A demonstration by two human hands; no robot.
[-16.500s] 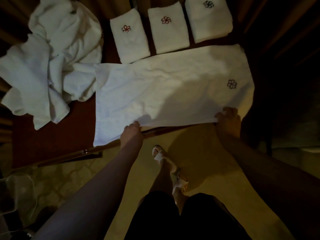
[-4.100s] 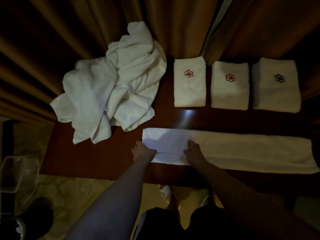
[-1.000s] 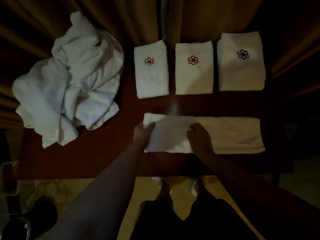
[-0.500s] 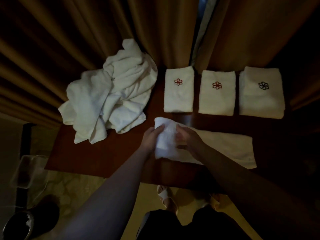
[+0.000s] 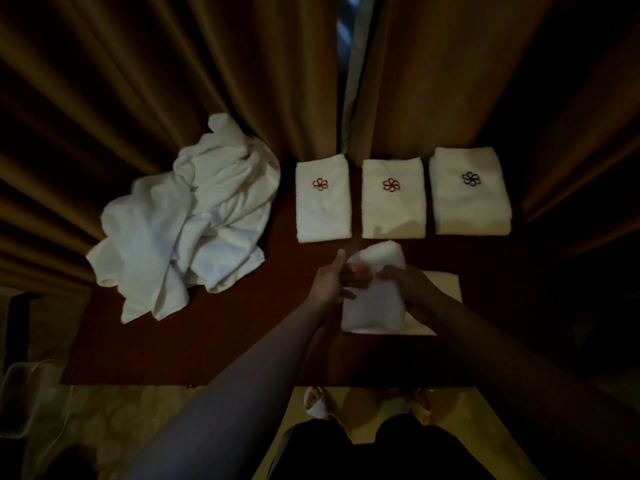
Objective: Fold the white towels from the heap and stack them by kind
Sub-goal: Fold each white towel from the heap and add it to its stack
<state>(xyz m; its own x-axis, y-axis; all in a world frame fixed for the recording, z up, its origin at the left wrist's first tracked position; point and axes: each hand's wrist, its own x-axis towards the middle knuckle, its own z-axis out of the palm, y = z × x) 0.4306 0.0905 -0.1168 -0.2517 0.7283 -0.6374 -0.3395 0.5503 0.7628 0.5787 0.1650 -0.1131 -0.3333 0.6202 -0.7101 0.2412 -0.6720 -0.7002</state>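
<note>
Three folded stacks: a row along the far edge of the counter (image 5: 214,344), in front of the brown curtains (image 5: 173,81).
Left stack (image 5: 323,209): white, red flower emblem on top.
Middle stack (image 5: 393,211): white, red flower emblem on top, just beside the left stack.
Right stack (image 5: 470,199): white, dark flower emblem on top, thicker than the other two.
Heap (image 5: 187,226): unfolded white towels, crumpled, on the left part of the counter, reaching back against the curtains and well apart from the hands.
Towel in work (image 5: 375,306): white, partly folded, on the near side of the counter just in front of the middle stack. Its left part is lifted and doubled over in a rounded fold; its right part lies flat under the right forearm.
Left hand (image 5: 334,278): at the left edge of the lifted fold, thumb pointing up and away, fingers curled into the cloth. Grip state: closed on the towel in work.
Right hand (image 5: 405,282): on the right side of the same fold, fingers curled over the cloth. Grip state: closed on the towel in work; the exact finger positions are too dark to resolve.
Both forearms: reach in from the near edge of the counter.
Floor (image 5: 363,403): yellowish, with white slippers (image 5: 317,405) visible below the counter edge.
Clear container (image 5: 19,400): low at the left, beside the counter.
</note>
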